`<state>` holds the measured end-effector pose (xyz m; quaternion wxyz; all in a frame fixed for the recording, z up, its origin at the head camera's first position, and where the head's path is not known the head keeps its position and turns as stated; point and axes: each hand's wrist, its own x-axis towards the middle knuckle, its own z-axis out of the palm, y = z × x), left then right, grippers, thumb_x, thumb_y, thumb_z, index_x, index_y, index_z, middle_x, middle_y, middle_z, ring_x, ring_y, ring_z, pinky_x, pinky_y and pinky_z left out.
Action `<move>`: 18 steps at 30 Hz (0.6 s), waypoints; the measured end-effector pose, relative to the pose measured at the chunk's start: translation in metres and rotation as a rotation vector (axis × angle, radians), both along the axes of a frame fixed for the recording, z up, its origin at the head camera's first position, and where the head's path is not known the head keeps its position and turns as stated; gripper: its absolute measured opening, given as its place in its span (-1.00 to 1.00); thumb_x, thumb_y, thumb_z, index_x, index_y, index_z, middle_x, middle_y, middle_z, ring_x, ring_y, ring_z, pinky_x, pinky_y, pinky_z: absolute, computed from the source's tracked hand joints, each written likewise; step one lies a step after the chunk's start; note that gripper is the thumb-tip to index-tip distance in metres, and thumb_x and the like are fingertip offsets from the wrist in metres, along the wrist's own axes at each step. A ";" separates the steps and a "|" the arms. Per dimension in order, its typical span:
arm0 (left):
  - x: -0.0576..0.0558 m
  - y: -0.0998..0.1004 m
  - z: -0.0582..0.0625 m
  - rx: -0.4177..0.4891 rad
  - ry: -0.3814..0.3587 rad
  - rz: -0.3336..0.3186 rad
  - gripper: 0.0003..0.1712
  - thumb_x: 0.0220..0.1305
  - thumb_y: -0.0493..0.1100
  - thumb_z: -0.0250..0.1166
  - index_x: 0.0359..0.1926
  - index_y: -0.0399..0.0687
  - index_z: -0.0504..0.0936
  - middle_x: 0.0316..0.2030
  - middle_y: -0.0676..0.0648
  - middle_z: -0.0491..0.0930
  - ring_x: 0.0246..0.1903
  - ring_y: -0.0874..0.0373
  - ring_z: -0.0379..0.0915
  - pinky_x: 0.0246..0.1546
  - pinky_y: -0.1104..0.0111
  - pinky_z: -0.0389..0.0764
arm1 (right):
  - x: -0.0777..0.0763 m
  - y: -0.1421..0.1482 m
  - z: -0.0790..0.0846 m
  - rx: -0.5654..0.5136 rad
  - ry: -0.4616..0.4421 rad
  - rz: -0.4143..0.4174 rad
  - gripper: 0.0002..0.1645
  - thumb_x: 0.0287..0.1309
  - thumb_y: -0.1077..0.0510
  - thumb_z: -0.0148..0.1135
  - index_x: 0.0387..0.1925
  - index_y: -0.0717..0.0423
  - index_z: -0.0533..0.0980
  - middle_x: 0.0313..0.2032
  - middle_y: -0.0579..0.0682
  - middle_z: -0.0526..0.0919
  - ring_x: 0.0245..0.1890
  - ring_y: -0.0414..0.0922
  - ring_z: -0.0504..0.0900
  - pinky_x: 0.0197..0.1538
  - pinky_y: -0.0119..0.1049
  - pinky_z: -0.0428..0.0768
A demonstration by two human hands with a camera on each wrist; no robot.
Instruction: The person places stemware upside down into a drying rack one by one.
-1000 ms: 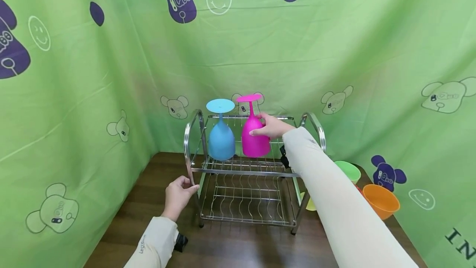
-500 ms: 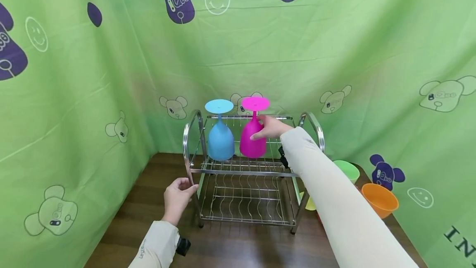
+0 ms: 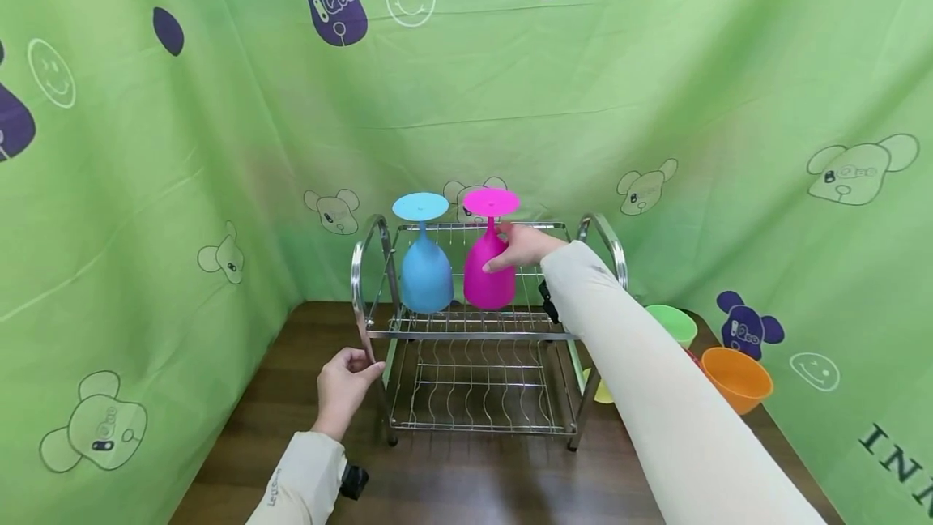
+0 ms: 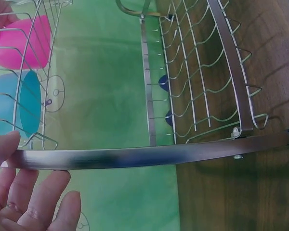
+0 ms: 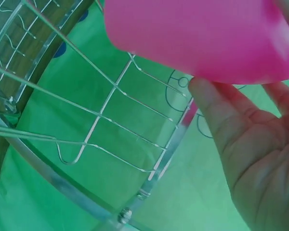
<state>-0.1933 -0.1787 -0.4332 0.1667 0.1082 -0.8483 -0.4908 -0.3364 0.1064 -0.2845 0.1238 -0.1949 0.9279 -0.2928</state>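
A pink plastic goblet stands upside down, foot up, on the upper shelf of a two-tier metal dish rack. My right hand holds it around the bowl from the right. In the right wrist view, the fingers curl beneath the goblet's pink bowl. To its left, a blue goblet is also inverted on the same shelf, a small gap apart. My left hand pinches the rack's left front leg between thumb and fingers; the left wrist view shows this leg up close.
Right of the rack are a green cup and an orange cup, with something red between them. Something yellow shows behind the rack's right leg. Green printed cloth hangs behind and at both sides of the wooden table.
The pink goblet, tilted a second ago with its foot leaning left, has come upright beside the blue one. My left hand keeps its hold on the leg. The head view has shifted slightly.
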 end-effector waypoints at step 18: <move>0.010 0.001 0.011 -0.104 -0.037 -0.101 -0.71 0.08 -0.13 0.41 -0.21 -0.24 0.71 -0.40 -0.11 0.73 -0.35 0.02 0.65 -0.41 0.31 0.52 | 0.054 0.016 0.031 0.208 0.178 -0.088 -0.39 0.12 0.14 0.34 0.15 0.39 0.44 0.11 0.30 0.56 0.06 0.20 0.57 0.13 0.07 0.50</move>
